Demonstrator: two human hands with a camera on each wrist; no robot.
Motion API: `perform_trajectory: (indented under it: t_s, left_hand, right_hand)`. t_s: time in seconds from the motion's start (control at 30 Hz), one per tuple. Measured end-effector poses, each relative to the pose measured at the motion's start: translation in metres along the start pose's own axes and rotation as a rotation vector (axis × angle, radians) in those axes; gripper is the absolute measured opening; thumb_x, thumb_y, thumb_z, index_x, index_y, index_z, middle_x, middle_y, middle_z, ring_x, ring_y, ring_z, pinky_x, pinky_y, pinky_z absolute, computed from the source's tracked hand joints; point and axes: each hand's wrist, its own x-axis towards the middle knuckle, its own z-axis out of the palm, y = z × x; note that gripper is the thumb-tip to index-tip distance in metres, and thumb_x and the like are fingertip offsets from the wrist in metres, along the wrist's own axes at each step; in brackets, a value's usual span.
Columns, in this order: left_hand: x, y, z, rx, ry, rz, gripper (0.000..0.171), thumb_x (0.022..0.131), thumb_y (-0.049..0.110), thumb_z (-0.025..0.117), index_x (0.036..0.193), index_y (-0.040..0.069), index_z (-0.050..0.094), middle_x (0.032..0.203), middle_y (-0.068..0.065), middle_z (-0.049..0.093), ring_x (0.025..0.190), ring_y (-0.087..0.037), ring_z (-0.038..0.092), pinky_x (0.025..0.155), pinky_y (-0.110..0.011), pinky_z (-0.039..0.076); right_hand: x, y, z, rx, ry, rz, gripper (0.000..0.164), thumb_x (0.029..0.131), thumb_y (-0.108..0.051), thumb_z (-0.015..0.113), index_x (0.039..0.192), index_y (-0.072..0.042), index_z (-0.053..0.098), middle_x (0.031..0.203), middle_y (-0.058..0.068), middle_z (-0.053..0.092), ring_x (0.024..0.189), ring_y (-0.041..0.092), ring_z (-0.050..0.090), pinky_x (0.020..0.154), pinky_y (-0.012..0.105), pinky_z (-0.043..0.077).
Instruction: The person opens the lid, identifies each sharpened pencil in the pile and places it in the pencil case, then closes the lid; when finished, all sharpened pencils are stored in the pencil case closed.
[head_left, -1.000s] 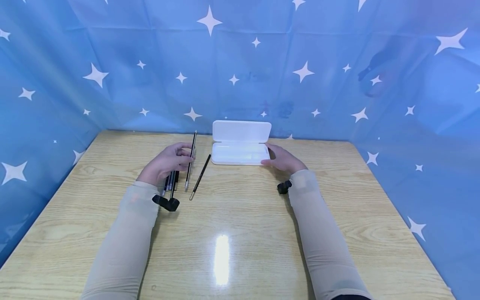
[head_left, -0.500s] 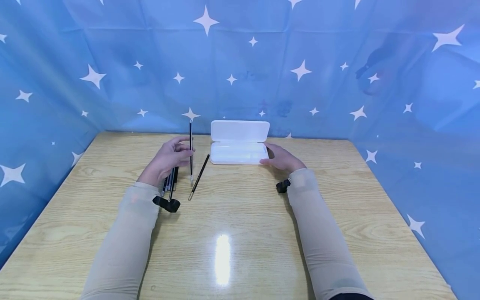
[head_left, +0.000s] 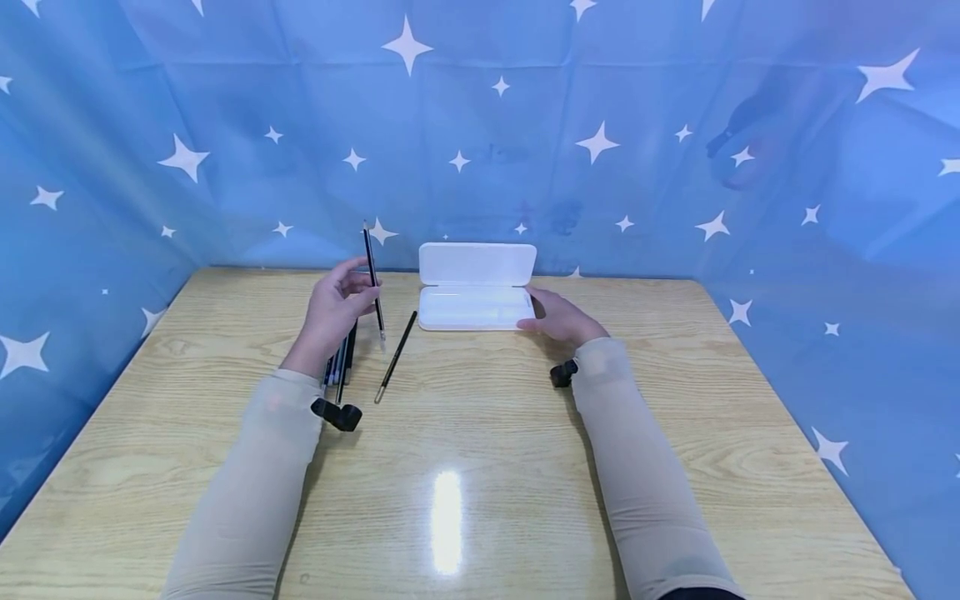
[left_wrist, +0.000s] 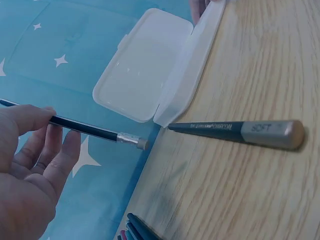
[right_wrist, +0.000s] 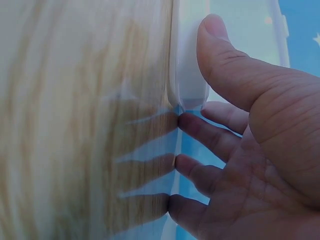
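My left hand pinches a black pencil between thumb and fingers, up off the table. The pencil stands nearly upright in the head view, its eraser end pointing down. A white pencil case lies with its lid up at the back of the table. At the case's right end, my right hand grips it, thumb along the front wall and other fingertips down by the tabletop. A second dark pencil, its silver end marked SOFT, lies left of the case.
Several more dark pencils lie together under my left wrist, partly hidden by it. A blue curtain with white stars hangs right behind the wooden table. Black wrist cameras sit on both sleeves.
My left hand has lifted the pencil higher and slightly left, tipping its top from rightward to leftward. The right hand stays at the case.
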Motion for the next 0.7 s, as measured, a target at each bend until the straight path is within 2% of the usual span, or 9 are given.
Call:
perform_trajectory:
  t_s: [0.2, 0.37, 0.7]
  left_hand:
    - [0.0009, -0.0014, 0.0015, 0.013, 0.027, 0.036, 0.055, 0.100, 0.005, 0.064, 0.151, 0.007, 0.045, 0.117, -0.015, 0.061, 0.108, -0.021, 0.061, 0.090, -0.027, 0.057]
    - [0.0037, -0.0036, 0.0043, 0.036, 0.051, 0.079, 0.052, 0.099, 0.008, 0.066, 0.149, 0.010, 0.049, 0.118, -0.014, 0.063, 0.107, -0.017, 0.062, 0.090, -0.029, 0.057]
    - [0.0007, -0.0027, 0.0054, 0.068, 0.082, 0.134, 0.051, 0.098, 0.005, 0.067, 0.146, 0.007, 0.050, 0.118, -0.012, 0.064, 0.104, -0.013, 0.061, 0.087, -0.026, 0.058]
  right_hand:
    - [0.0002, 0.0016, -0.0012, -0.002, 0.001, -0.013, 0.074, 0.104, -0.027, 0.061, 0.163, -0.014, 0.020, 0.166, 0.012, 0.024, 0.153, 0.034, 0.020, 0.121, 0.055, 0.022]
    - [-0.0009, 0.0026, -0.0023, -0.009, -0.001, -0.004, 0.076, 0.104, -0.029, 0.061, 0.164, -0.013, 0.018, 0.167, 0.013, 0.022, 0.153, 0.035, 0.019, 0.121, 0.056, 0.021]
    - [-0.0002, 0.0035, 0.0017, -0.017, 0.003, 0.005, 0.076, 0.104, -0.030, 0.060, 0.164, -0.011, 0.016, 0.167, 0.015, 0.019, 0.153, 0.036, 0.016, 0.122, 0.057, 0.019]
